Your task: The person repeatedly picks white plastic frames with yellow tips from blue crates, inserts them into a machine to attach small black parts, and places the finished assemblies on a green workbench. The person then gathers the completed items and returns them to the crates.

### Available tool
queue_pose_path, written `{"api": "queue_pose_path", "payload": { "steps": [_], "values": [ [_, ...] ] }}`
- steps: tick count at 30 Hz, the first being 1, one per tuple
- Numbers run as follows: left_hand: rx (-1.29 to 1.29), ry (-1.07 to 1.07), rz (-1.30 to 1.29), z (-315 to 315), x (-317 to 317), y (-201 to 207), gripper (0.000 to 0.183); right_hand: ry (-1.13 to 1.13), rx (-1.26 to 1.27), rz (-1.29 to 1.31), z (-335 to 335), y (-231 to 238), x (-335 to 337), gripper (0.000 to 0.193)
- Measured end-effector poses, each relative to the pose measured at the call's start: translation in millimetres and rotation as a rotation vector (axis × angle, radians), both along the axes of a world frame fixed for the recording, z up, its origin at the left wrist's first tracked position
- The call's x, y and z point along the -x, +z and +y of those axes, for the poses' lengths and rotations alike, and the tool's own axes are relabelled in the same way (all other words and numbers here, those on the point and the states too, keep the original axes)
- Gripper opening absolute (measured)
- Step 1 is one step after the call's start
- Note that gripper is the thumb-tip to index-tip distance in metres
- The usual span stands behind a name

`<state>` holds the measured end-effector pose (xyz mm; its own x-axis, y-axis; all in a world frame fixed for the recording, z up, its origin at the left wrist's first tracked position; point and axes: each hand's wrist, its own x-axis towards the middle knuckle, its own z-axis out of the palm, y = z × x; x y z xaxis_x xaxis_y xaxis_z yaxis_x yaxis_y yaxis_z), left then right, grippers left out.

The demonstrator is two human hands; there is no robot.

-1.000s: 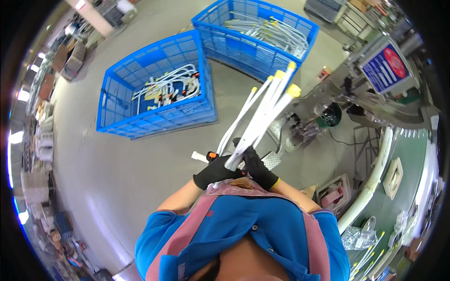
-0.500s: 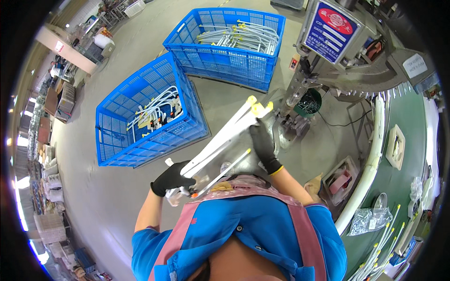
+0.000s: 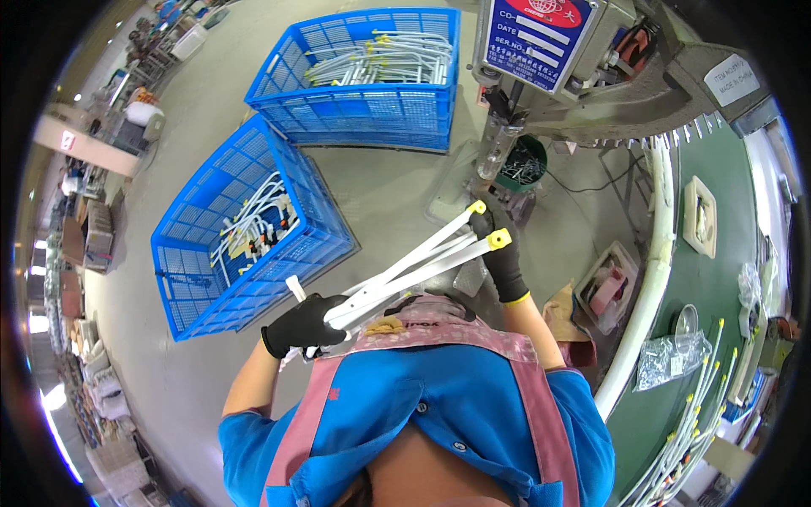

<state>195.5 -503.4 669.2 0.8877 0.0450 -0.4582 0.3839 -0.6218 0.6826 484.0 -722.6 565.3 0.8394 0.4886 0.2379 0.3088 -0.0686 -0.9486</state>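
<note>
Both my hands wear black gloves and hold a bundle of white tubes (image 3: 439, 269) in front of my apron. My left hand (image 3: 306, 325) is closed around the lower end, where the tubes come together; a short white stub pokes up beside it. My right hand (image 3: 500, 258) is at the upper end among the tubes, closed on them next to the yellow end caps, with its fingertips partly hidden. Two capped ends stand apart, one beyond that hand's fingers and one crossing in front of the hand.
Ahead-left are two blue crates, one (image 3: 363, 108) with yellow-tipped tubes, the other (image 3: 329, 241) with tubes bearing black and orange parts. A metal machine (image 3: 583, 110) stands at right above a green bucket (image 3: 522, 165). A green table (image 3: 718, 279) holds a tray, a plastic bag and more tubes.
The capped tube ends have spread apart, and my right hand has come in among them. The thin tube that stuck out low no longer shows separately. My view has swung right.
</note>
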Motion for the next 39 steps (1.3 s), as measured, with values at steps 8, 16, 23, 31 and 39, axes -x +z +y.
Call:
{"api": "queue_pose_path", "payload": {
  "steps": [8, 16, 23, 31, 39],
  "values": [
    [0.125, -0.142, -0.024, 55.0, -88.6, 34.3, 0.066, -0.258, 0.181, -0.219, 19.3, 52.6, -45.4, 0.034],
    [0.165, -0.242, 0.001, 113.4, -143.2, 22.2, 0.067, -0.307, 0.267, -0.281, 40.8, 70.1, -75.0, 0.023],
    [0.172, -0.362, -0.091, 149.9, -162.5, -27.9, 0.069, -0.351, 0.231, -0.302, 53.2, 70.6, -68.3, 0.021],
    [0.201, -0.440, 0.012, 168.7, -182.9, 10.2, 0.060, -0.342, 0.266, -0.275, 50.9, 71.3, -70.8, 0.019],
    [0.061, -0.518, -0.120, 184.1, -197.4, -21.8, 0.062, -0.410, 0.328, -0.032, 56.8, 46.2, -66.5, 0.029]
  ]
}}
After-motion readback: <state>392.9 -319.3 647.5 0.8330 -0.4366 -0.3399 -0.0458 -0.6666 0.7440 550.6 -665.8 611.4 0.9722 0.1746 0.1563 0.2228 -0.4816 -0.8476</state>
